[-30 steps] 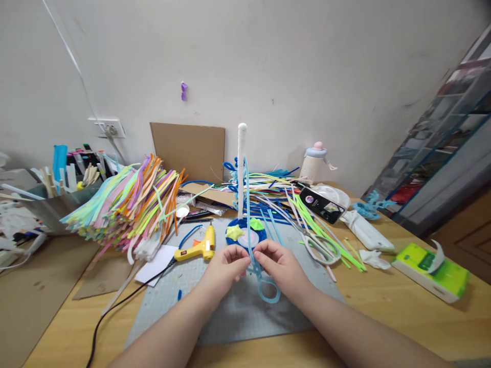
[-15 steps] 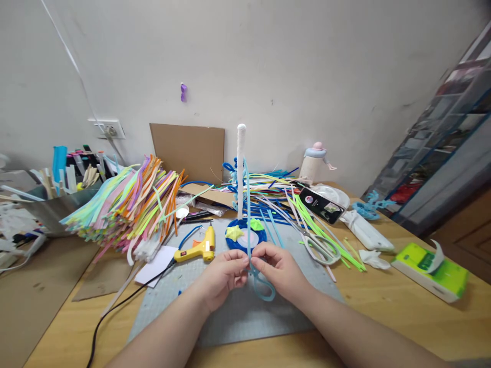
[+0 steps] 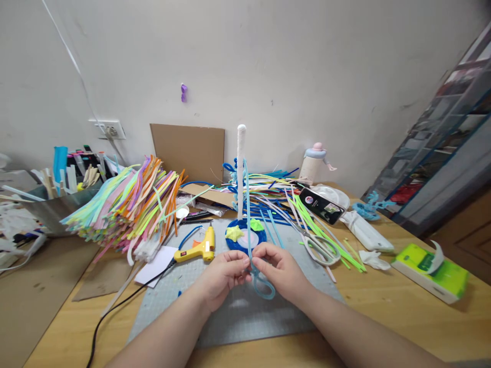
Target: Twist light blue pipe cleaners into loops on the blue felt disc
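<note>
A light blue pipe cleaner [image 3: 248,204] rises from between my fingers and curls into a loop below them. My left hand [image 3: 226,273] pinches it from the left, thumb and forefinger closed. From the right, my right hand [image 3: 278,268] pinches it at nearly the same spot. Just beyond my fingers is a round dark blue base [image 3: 262,240] with a yellow star [image 3: 233,233] and a yellow-green piece [image 3: 257,225] on it. A white fuzzy post [image 3: 241,168] stands upright behind the pipe cleaner.
On the grey mat [image 3: 230,322] left of the base lies a yellow glue gun [image 3: 205,248]. Scissors [image 3: 322,248], a phone [image 3: 321,205] and a green tissue pack [image 3: 431,271] are to the right. A big bundle of pipe cleaners [image 3: 126,209] sits at left.
My hands stay almost in place, still pinching the pipe cleaner. Its upright strand and lower loop have shifted very slightly.
</note>
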`<state>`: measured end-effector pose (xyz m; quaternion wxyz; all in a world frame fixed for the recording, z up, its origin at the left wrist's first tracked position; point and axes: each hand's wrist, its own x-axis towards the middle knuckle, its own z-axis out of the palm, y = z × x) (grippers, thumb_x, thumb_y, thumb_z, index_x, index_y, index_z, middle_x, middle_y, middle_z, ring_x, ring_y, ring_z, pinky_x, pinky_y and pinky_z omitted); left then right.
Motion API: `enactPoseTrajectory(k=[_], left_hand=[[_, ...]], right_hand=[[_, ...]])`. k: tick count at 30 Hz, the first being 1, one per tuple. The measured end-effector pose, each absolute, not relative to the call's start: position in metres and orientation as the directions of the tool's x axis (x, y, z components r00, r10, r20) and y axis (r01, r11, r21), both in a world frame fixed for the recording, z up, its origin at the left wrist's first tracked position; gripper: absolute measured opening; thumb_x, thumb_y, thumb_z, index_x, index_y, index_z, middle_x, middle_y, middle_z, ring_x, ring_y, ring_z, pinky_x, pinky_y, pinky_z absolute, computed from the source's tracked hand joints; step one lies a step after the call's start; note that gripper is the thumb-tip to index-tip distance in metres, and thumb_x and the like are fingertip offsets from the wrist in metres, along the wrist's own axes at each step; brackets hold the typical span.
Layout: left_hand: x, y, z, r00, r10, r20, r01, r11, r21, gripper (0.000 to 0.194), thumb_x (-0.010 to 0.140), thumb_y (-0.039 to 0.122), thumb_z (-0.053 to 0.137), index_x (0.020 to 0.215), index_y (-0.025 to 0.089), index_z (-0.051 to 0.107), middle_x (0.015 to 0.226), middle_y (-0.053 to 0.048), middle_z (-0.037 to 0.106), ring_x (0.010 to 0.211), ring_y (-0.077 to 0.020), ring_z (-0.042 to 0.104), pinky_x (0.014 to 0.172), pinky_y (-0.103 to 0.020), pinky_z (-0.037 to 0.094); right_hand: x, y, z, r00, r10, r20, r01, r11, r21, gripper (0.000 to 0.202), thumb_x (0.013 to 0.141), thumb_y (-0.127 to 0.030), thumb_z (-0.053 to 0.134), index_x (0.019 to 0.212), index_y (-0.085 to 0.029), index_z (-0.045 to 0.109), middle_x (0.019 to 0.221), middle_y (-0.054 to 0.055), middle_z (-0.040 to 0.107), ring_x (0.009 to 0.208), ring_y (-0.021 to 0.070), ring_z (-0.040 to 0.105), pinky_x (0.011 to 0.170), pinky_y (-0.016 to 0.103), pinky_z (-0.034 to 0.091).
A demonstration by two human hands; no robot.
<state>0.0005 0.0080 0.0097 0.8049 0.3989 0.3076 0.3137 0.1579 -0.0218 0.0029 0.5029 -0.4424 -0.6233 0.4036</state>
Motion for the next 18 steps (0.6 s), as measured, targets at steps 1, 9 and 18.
enactPoseTrajectory(k=[1, 9, 18], left_hand=[[0.000, 0.008, 0.010, 0.614, 0.751, -0.244, -0.263, 0.485, 0.834, 0.018, 0.066, 0.027, 0.068, 0.070, 0.011, 0.060, 0.062, 0.000, 0.054, 0.054, -0.0064, 0.050, 0.055, -0.018, 0.037], [0.001, 0.007, 0.009, 0.624, 0.745, -0.235, -0.272, 0.489, 0.829, 0.016, 0.067, 0.024, 0.068, 0.070, 0.011, 0.059, 0.063, 0.000, 0.056, 0.054, -0.0060, 0.051, 0.056, -0.019, 0.038], [-0.002, 0.008, 0.014, 0.592, 0.754, -0.285, -0.334, 0.551, 0.765, 0.018, 0.069, 0.025, 0.067, 0.079, 0.013, 0.058, 0.074, -0.001, 0.060, 0.056, -0.0065, 0.055, 0.056, -0.018, 0.040]], right_hand=[[0.158, -0.022, 0.003, -0.102, 0.957, 0.272, 0.143, 0.285, -0.948, 0.012, 0.078, -0.028, 0.054, 0.073, -0.017, 0.055, 0.074, 0.001, 0.055, 0.072, 0.0144, 0.052, 0.069, 0.027, 0.042], [0.157, -0.022, 0.005, -0.092, 0.957, 0.277, 0.150, 0.288, -0.946, 0.013, 0.077, -0.029, 0.055, 0.072, -0.018, 0.055, 0.073, 0.001, 0.055, 0.072, 0.0147, 0.052, 0.068, 0.027, 0.041], [0.155, -0.024, 0.014, -0.054, 0.986, 0.157, -0.080, 0.153, -0.985, 0.021, 0.075, -0.038, 0.058, 0.083, -0.019, 0.058, 0.079, 0.001, 0.059, 0.076, 0.0150, 0.055, 0.073, 0.028, 0.042]])
